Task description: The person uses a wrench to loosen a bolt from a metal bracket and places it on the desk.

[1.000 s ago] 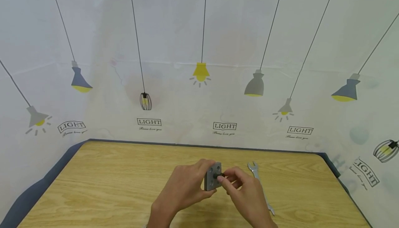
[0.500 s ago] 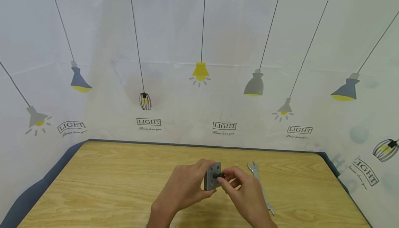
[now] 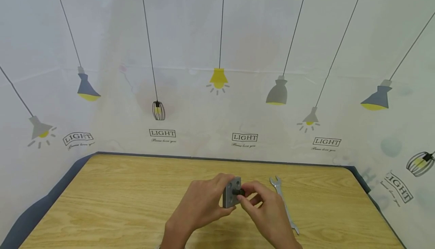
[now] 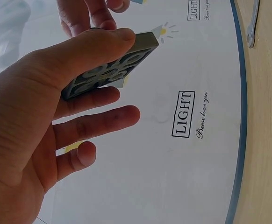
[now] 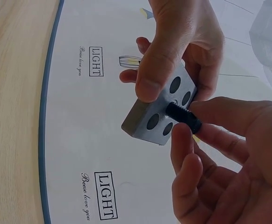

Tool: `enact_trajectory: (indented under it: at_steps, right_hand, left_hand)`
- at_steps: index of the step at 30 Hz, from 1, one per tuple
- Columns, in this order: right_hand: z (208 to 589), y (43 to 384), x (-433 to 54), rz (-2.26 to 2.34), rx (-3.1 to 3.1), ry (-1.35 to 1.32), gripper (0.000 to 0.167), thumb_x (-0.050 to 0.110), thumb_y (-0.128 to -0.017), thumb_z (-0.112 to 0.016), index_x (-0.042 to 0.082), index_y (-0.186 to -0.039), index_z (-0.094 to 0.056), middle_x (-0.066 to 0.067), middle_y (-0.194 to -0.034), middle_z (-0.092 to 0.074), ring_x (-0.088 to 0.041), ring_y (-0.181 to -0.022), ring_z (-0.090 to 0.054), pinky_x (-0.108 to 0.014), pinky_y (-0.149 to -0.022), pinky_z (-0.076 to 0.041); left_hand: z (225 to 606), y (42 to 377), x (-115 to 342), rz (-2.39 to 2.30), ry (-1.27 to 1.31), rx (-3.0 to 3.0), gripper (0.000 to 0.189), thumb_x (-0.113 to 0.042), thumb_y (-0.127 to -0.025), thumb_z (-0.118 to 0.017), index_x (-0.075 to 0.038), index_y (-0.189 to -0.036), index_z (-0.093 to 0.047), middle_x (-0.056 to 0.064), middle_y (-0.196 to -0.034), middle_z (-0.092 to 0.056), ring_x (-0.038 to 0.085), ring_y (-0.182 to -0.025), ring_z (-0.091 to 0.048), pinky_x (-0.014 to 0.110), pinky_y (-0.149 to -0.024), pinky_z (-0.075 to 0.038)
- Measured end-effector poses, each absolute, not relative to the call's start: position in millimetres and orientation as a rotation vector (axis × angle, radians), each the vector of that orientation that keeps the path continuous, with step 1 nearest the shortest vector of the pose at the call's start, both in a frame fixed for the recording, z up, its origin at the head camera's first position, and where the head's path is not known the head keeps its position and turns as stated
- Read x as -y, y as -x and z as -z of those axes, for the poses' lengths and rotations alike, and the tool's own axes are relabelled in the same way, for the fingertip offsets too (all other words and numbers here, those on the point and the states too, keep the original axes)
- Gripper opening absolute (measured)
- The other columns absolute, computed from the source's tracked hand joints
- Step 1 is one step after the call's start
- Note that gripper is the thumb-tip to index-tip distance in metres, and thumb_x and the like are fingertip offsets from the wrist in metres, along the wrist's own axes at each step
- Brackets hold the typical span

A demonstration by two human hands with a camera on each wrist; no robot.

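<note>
My left hand [image 3: 200,201] grips a grey metal block [image 5: 147,116] by its edges, thumb on one side and fingers on the other. Several round holes show on the face toward my right hand; the left wrist view shows a recessed pattern on the opposite face. From the block's centre hole sticks out a black threaded bolt [image 5: 182,116], its head outward. With thumb and fingertips, my right hand [image 3: 268,209] holds the bolt around its head. How deep the bolt sits in the block is hidden. Both hands are above the table.
A silver open-ended wrench [image 3: 284,205] lies on the wooden table [image 3: 112,200], just right of my right hand. Behind the table rises a pale backdrop [image 3: 190,90] printed with lamps and lettering.
My right thumb has slid down a little along the bolt, so more of its black head shows. The left hand and the block have stayed in place.
</note>
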State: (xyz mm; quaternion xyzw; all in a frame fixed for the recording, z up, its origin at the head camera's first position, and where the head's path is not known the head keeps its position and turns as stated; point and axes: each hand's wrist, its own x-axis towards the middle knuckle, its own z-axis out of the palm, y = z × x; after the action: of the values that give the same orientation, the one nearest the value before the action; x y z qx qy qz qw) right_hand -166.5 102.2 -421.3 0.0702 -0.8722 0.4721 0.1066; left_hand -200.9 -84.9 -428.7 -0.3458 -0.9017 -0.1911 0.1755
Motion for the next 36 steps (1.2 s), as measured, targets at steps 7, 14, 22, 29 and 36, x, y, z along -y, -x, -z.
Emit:
enact_trajectory:
  at_steps: [7,14,22,29,36]
  right_hand:
    - [420.3,165.8,-101.5,-1.377,2.572,-0.201,0.020,0.007,-0.083,-0.078,0.019,-0.098,-0.072,0.004,-0.086,-0.067,0.000,-0.063,-0.061,-0.020,-0.058,-0.051]
    - [419.6,165.7,-101.2,-1.343,2.591,-0.197,0.022,0.006,-0.083,-0.078,0.019,-0.098,-0.072,0.002,-0.094,-0.069,0.000,-0.064,-0.062,-0.021,-0.056,-0.050]
    - [420.4,166.0,-101.7,-1.331,2.568,-0.238,0.024,0.002,-0.081,-0.079,0.020,-0.097,-0.072,0.004,-0.100,-0.071,0.000,-0.065,-0.062,-0.021,-0.053,-0.049]
    - [421.2,166.3,-102.6,-1.329,2.574,-0.247,0.027,0.002,-0.082,-0.078,0.017,-0.103,-0.072,0.000,-0.103,-0.071,-0.001,-0.066,-0.062,-0.021,-0.054,-0.049]
    - [420.3,167.1,-102.9,-1.396,2.619,-0.197,0.037,0.009,-0.081,-0.080,0.015,-0.116,-0.070,-0.003,-0.094,-0.069,-0.002,-0.064,-0.063,-0.022,-0.056,-0.049]
  left_hand:
    - [428.2,200.8,84.8,0.552,0.980,2.570,0.060,-0.039,-0.075,-0.086,-0.017,-0.124,-0.058,-0.006,-0.106,-0.069,-0.004,-0.060,-0.049,0.016,-0.057,-0.045]
    - [428.3,200.7,85.1,0.544,0.972,2.572,0.061,-0.039,-0.075,-0.086,-0.017,-0.124,-0.058,-0.006,-0.106,-0.069,-0.003,-0.063,-0.052,0.017,-0.059,-0.046]
    - [428.3,201.0,85.4,0.534,0.973,2.558,0.063,-0.040,-0.074,-0.086,-0.017,-0.125,-0.058,-0.006,-0.107,-0.069,-0.002,-0.064,-0.054,0.017,-0.059,-0.047]
    - [429.1,201.3,85.5,0.538,0.969,2.549,0.062,-0.039,-0.074,-0.086,-0.017,-0.124,-0.058,-0.006,-0.105,-0.069,-0.002,-0.063,-0.053,0.017,-0.059,-0.047]
    - [428.7,201.7,85.3,0.548,0.966,2.564,0.061,-0.040,-0.075,-0.085,-0.018,-0.125,-0.057,-0.006,-0.105,-0.069,-0.002,-0.062,-0.051,0.017,-0.059,-0.047]
